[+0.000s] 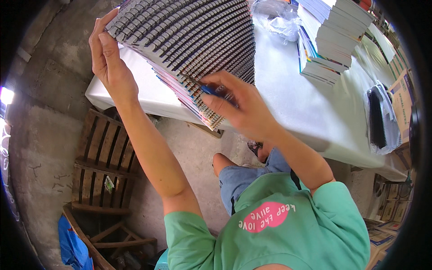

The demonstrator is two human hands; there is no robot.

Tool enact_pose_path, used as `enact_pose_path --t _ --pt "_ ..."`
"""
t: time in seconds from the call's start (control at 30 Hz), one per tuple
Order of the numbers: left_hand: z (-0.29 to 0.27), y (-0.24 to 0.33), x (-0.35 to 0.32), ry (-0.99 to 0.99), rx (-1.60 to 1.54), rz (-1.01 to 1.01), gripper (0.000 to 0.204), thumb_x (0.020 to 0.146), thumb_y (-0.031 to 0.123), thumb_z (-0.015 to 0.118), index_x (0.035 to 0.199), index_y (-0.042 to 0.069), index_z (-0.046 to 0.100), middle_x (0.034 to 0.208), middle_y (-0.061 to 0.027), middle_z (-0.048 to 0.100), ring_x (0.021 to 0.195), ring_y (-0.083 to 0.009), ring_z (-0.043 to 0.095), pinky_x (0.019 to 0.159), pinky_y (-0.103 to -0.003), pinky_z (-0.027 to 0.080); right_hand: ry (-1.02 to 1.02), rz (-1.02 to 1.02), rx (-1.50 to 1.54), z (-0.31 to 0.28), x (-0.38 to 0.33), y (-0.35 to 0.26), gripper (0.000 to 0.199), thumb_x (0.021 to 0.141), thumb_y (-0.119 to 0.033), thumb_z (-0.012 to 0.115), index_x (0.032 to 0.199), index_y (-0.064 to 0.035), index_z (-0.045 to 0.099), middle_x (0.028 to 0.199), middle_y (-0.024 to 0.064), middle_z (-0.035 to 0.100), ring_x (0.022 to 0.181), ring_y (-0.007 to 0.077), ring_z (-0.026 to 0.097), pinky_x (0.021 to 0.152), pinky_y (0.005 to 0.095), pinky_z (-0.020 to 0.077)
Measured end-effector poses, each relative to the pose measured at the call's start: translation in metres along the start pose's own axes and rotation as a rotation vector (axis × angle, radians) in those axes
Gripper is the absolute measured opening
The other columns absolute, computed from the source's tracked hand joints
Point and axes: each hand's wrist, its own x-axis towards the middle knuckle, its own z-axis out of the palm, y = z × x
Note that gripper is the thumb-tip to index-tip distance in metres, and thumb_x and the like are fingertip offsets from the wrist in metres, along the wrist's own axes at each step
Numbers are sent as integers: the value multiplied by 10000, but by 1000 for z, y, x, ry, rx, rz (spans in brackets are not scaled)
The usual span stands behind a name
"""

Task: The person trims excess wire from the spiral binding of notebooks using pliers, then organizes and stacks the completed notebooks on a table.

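A tall stack of spiral-bound notebooks (pixel 193 40) stands on the table, its rows of dark coil bindings facing me. At its far left end my left hand (pixel 109 56) is closed on the corner, fingers behind and thumb in front. My right hand (pixel 234 101) is closed around a small hand tool with a blue handle (pixel 218 92). Its dark narrow tip reaches the coils near the stack's lower edge. The fingers cover most of the tool, so its exact kind is hidden. Coloured cover edges show along the stack's near side.
A white-covered table (pixel 288 108) carries more stacked books (pixel 330 40), a clear plastic bag (pixel 279 20) and bagged black coils (pixel 378 117). Cardboard boxes (pixel 402 101) stand at the right. A wooden slatted pallet (pixel 105 162) leans at the left beside a blue bag (pixel 74 245).
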Motion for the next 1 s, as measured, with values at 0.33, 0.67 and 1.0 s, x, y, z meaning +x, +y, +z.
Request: enact_pose_path --t 0.33,0.67,1.0 --pt "0 2 -1 -12 -31 -33 433 969 409 404 1210 77 542 1210 -59 570 1127 -180 520 989 -414 346 107 -273 -500 2 -1 11 298 821 -248 634 1076 -113 562 963 78 586 869 277 578 718 400 433" --pt "4 8 0 21 -74 -57 403 973 403 405 1164 97 584 1124 -47 606 1053 -153 564 987 -346 380 140 -186 -467 -3 -12 13 319 816 -247 638 1097 -118 559 1041 95 522 983 271 511 848 425 369" --pt "1 2 0 -19 -64 -37 454 957 434 423 1204 69 533 1175 -55 570 1095 -152 527 964 -409 369 203 -424 -762 1 -4 23 319 785 -243 656 1085 -159 585 1042 56 528 940 244 514 814 401 374"
